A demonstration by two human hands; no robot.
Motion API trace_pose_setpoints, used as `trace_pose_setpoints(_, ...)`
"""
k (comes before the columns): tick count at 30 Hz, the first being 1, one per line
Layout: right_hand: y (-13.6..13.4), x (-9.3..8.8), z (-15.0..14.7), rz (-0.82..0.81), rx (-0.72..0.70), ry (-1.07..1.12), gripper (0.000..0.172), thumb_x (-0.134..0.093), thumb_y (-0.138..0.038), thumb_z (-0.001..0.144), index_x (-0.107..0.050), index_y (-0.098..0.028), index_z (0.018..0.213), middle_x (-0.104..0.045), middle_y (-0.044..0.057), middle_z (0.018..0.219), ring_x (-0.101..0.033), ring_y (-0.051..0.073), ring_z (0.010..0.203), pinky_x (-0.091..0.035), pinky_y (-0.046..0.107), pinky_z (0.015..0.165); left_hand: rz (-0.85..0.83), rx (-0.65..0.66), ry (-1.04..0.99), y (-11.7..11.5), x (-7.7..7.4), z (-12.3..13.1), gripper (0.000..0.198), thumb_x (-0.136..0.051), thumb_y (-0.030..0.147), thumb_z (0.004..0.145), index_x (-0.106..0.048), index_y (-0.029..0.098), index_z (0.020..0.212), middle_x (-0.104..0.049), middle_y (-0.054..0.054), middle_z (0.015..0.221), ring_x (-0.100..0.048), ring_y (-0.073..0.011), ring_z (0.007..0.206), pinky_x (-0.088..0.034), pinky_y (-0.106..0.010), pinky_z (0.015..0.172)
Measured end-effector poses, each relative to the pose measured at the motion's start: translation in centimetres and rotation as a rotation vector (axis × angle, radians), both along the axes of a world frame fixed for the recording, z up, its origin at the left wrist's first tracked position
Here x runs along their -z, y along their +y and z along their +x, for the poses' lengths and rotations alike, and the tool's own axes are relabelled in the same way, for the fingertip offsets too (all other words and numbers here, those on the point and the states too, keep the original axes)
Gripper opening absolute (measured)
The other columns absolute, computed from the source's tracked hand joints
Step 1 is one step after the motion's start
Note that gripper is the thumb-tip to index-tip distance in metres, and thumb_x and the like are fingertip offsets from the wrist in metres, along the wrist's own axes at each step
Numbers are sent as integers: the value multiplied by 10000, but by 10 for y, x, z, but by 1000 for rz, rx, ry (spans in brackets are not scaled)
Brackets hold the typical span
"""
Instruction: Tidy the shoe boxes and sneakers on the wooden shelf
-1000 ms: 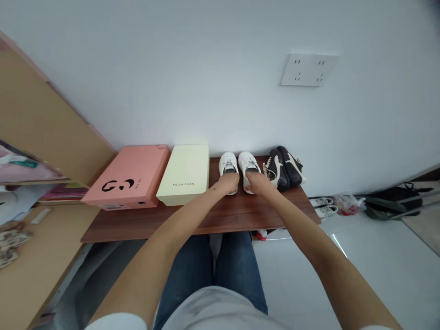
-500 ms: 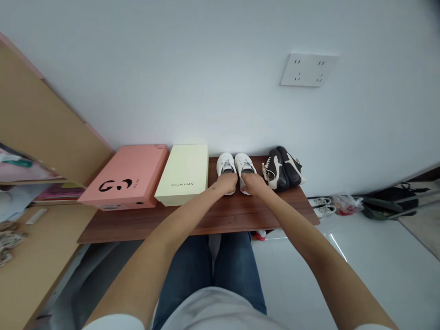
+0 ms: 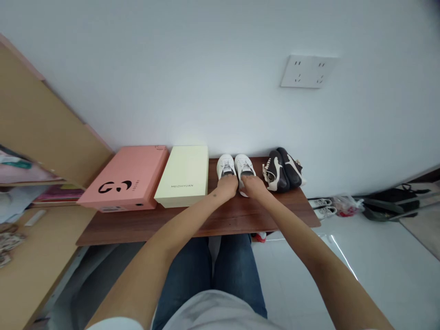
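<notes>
Two white sneakers stand side by side on a dark wooden board [image 3: 220,222], toes toward the wall. My left hand [image 3: 227,185] is closed at the heel of the left white sneaker [image 3: 226,164]. At the heel of the right white sneaker [image 3: 244,164], my right hand [image 3: 253,185] grips with fingers bent into the opening. Both heels are largely covered by my hands. To the right rests a pair of dark brown and white shoes [image 3: 282,169], set close together and turned at an angle. A pale yellow shoebox [image 3: 185,169] lies left of the sneakers.
Beyond the yellow box sits a pink shoebox [image 3: 129,176]. A wooden desk [image 3: 44,247] with shelving borders the left side. On the floor at right are more white shoes [image 3: 323,208], a plastic bag [image 3: 345,206] and a black bag [image 3: 392,201]. A socket panel [image 3: 307,71] is on the wall.
My left hand has shifted slightly and covers more of the left sneaker's heel. The sneakers, boxes and dark shoes keep their places.
</notes>
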State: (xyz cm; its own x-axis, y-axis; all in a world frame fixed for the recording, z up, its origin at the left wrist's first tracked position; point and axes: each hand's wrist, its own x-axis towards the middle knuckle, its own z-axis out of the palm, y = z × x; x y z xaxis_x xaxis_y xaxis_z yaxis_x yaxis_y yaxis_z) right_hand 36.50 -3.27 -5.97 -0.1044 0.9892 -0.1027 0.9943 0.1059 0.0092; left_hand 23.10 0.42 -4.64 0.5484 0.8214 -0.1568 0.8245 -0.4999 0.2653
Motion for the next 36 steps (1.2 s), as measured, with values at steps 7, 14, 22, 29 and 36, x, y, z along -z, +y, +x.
trace_pose_setpoints(7,-16,-16,35,273,13,112,307,-507,-354,941,-599,-148,1150,-646,166,1131,-581,297,1051,-415,374,881,313,97,-52,-18,-13,18,305,-501,200,916,-492,90,1201,-598,-208,1168,-583,-313,1147,-462,-403,932)
trace_pose_setpoints(14,-32,-10,132,431,186,234,340,-533,-371,914,-612,-138,1148,-645,170,1141,-563,311,1103,-396,406,967,34,190,-475,-34,15,77,454,-598,262,883,-451,115,1286,-587,-188,1281,-555,-267,1211,-412,-362,1019)
trace_pose_setpoints(22,-53,34,232,224,645,559,638,-705,-590,728,-622,-106,1135,-694,157,1056,-641,278,996,-478,359,867,-239,-69,-570,-43,60,145,516,-711,383,810,-514,132,1215,-618,-176,1262,-570,-274,1212,-433,-338,971)
trace_pose_setpoints(29,-53,44,234,290,493,782,522,-719,-618,670,-643,-162,910,-699,27,816,-613,192,766,-487,296,715,-175,78,-431,-25,46,156,361,-720,417,791,-591,183,1033,-690,-94,1081,-638,-263,1059,-480,-317,867)
trace_pose_setpoints(36,-34,9,216,227,286,187,456,-748,-452,730,-619,-203,1089,-716,93,982,-651,272,929,-458,320,770,-50,255,-97,-13,20,156,405,-650,406,849,-570,169,1166,-657,-155,1184,-628,-304,1121,-504,-367,882)
